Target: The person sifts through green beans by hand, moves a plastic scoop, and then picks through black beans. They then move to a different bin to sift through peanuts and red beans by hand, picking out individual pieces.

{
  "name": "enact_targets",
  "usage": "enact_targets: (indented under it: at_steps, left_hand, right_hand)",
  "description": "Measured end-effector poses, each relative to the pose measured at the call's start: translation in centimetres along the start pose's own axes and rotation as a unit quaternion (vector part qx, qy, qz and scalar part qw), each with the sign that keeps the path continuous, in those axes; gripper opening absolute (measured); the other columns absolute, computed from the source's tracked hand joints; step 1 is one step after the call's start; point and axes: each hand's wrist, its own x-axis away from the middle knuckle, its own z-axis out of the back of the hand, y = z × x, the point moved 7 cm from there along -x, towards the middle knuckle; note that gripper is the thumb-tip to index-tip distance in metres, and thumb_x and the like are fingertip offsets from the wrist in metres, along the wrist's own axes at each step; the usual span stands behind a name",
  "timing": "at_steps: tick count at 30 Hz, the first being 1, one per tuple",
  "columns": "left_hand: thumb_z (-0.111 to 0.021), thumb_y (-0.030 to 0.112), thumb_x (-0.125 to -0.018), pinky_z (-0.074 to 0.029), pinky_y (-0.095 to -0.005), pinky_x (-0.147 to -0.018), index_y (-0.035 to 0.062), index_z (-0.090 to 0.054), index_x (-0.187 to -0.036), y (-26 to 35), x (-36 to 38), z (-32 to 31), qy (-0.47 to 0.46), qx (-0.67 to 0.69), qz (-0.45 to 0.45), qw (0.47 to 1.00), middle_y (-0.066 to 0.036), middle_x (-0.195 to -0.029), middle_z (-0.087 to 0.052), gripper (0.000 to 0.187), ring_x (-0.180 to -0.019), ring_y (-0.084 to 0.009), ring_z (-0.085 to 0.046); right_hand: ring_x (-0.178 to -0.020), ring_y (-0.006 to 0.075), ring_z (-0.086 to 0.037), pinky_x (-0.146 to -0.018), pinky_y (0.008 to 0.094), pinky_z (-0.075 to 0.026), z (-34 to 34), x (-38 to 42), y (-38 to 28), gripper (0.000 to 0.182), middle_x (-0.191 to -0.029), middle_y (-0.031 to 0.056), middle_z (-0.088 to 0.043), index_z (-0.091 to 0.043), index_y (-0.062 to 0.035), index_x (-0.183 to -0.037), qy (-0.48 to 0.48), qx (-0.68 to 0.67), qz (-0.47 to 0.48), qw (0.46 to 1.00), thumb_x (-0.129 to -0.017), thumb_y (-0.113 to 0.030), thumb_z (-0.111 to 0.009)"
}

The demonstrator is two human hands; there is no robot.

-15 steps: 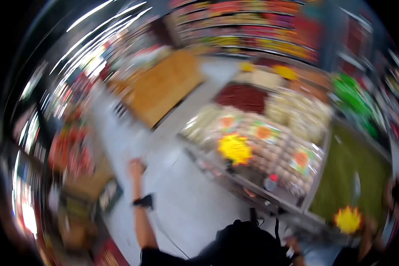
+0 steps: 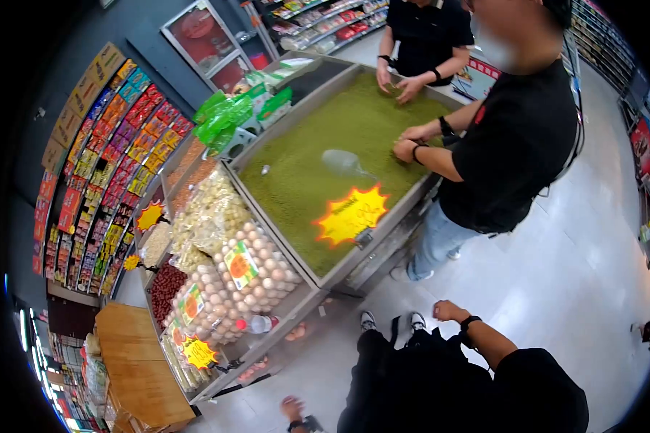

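My right hand (image 2: 451,311) hangs over the pale floor below the bin of green beans (image 2: 296,173), its fingers curled in with nothing visible in them and a black band on the wrist. Low in the view, my left hand (image 2: 292,409) is blurred beside the lower side of the display, so its fingers cannot be made out. Neither hand touches the goods. A clear scoop (image 2: 343,162) lies on the beans, and a yellow price sign (image 2: 354,214) stands at the bin's near edge. Packed eggs (image 2: 256,267) fill the adjoining section.
Two people in black shirts stand at the bin; the nearer person's hands (image 2: 415,144) and the farther person's hands (image 2: 401,88) are at the beans. Green bags (image 2: 224,119) lie beyond the eggs. A wooden counter (image 2: 133,361) and packed shelves (image 2: 108,173) are at left.
The view has swung right, bringing the green bean bin to the middle and both people into view. The eggs and wooden counter now appear farther left. My left hand appears lower.
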Motion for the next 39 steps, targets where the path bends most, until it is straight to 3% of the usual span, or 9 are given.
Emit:
enact_targets:
  at_steps: [1,4,6,12,13,17,26,31,39]
  left_hand:
    - [-0.062,0.017,-0.094,-0.051,-0.0309,-0.048,0.0093,-0.063,-0.115,-1.2,0.9,-3.4,-0.175,-0.177,0.074,0.966,-0.01,-0.092,-0.072,0.022,-0.068,-0.022,-0.07]
    - [-0.06,0.019,-0.099,-0.053,-0.026,-0.057,0.0053,-0.068,-0.112,-1.4,1.4,-12.9,-0.261,-0.368,-0.073,0.89,-0.008,-0.095,-0.074,0.021,-0.072,-0.0178,-0.071]
    - [-0.055,0.021,-0.102,-0.053,-0.0269,-0.057,0.0031,-0.069,-0.109,1.7,2.3,-17.4,-0.236,-0.304,-0.183,0.905,-0.008,-0.089,-0.073,0.024,-0.073,-0.0168,-0.071]
    - [-0.061,0.012,-0.095,-0.054,-0.0348,-0.073,0.0032,-0.071,-0.098,18.7,12.8,-31.1,-0.169,-0.24,-0.467,0.834,-0.013,-0.085,-0.072,0.014,-0.079,-0.0239,-0.07]
    - [-0.06,0.008,-0.094,-0.054,-0.0338,-0.076,0.0021,-0.07,-0.097,20.5,14.1,-32.8,-0.16,-0.235,-0.492,0.823,-0.013,-0.089,-0.072,0.012,-0.082,-0.0231,-0.07]
    - [-0.058,0.001,-0.091,-0.053,-0.036,-0.079,0.0018,-0.068,-0.097,25.7,17.8,-37.3,-0.167,-0.208,-0.495,0.827,-0.014,-0.09,-0.07,0.012,-0.086,-0.0274,-0.069]
    - [-0.061,0.007,-0.093,-0.049,-0.0449,-0.091,0.0032,-0.065,-0.109,32.7,14.5,-47.2,-0.196,-0.281,-0.588,0.732,-0.016,-0.112,-0.065,0.017,-0.106,-0.037,-0.061]
    - [-0.074,0.02,-0.088,-0.039,-0.0512,-0.113,0.0058,-0.048,-0.141,31.5,10.5,-51.3,-0.23,-0.421,-0.561,0.674,-0.024,-0.152,-0.037,0.06,-0.14,-0.0438,-0.038]
    - [-0.082,0.028,-0.08,-0.029,-0.0609,-0.117,0.0112,-0.042,-0.149,36.2,12.1,-60.7,-0.305,-0.482,-0.536,0.622,-0.021,-0.162,-0.023,0.081,-0.149,-0.0431,-0.024]
  right_hand:
    - [-0.084,0.0356,-0.071,-0.073,0.0481,-0.058,-1.7,3.2,1.6,0.019,-0.085,0.0172,-0.073,-0.074,-0.0092,-0.074,-0.009,0.05,-0.034,0.998,-0.076,-0.024,-0.063]
    - [-0.066,0.0245,-0.073,-0.068,0.0386,-0.059,-6.3,14.4,11.1,0.027,-0.068,0.0092,-0.073,-0.075,-0.0087,-0.069,-0.062,-0.064,-0.317,0.944,-0.081,-0.027,-0.06]
    - [-0.059,0.0176,-0.071,-0.054,0.0341,-0.056,-10.8,19.5,16.7,0.024,-0.065,0.006,-0.072,-0.074,-0.008,-0.069,-0.087,-0.084,-0.257,0.959,-0.085,-0.023,-0.066]
    - [-0.065,0.0227,-0.073,-0.057,0.0379,-0.06,-11.0,25.5,16.7,0.019,-0.083,0.0121,-0.076,-0.076,-0.0028,-0.094,-0.137,-0.229,-0.495,0.827,-0.09,-0.018,-0.065]
    - [-0.064,0.0218,-0.073,-0.058,0.0379,-0.06,-11.3,21.8,17.8,0.018,-0.082,0.0116,-0.076,-0.076,-0.0042,-0.09,-0.128,-0.101,-0.343,0.925,-0.087,-0.02,-0.067]
    - [-0.086,0.0376,-0.071,-0.077,0.0435,-0.056,-2.9,12.7,8.7,0.026,-0.084,0.0194,-0.073,-0.074,-0.0059,-0.082,0.088,-0.054,-0.212,0.972,-0.079,-0.031,-0.066]
    - [-0.089,0.034,-0.066,-0.079,0.0378,-0.053,17.1,-0.6,-12.9,0.012,-0.095,0.0161,-0.068,-0.066,-0.0022,-0.098,0.361,-0.107,0.023,0.926,-0.087,-0.005,-0.063]
    - [-0.101,0.0389,-0.061,-0.089,0.0435,-0.049,24.5,-4.1,-17.8,0.017,-0.106,0.0184,-0.065,-0.063,-0.0018,-0.106,0.462,-0.001,0.043,0.886,-0.089,0.0,-0.061]
    - [-0.099,0.0384,-0.059,-0.088,0.0441,-0.049,29.4,-10.9,-16.9,0.016,-0.106,0.0169,-0.061,-0.061,-0.0009,-0.101,0.457,0.114,0.089,0.878,-0.086,0.001,-0.064]
